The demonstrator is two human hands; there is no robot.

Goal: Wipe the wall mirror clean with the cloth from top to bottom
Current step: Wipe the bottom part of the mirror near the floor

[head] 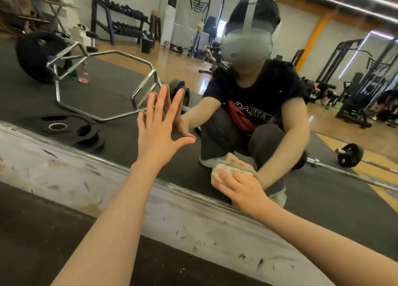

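Observation:
The wall mirror (120,85) fills the upper part of the view and reaches down to a metal bottom edge. My left hand (158,130) lies flat against the glass with its fingers spread and straight. My right hand (241,187) presses a folded white and green cloth (224,170) against the glass just above the mirror's bottom edge. Its fingers lie over the cloth. The mirror shows a crouching person in a dark shirt with both arms stretched toward the glass.
Below the mirror runs a scuffed white wall strip (64,173), then dark rubber floor (43,238). Reflected in the glass are a hex bar, weight plates, a barbell, a dumbbell rack and gym machines.

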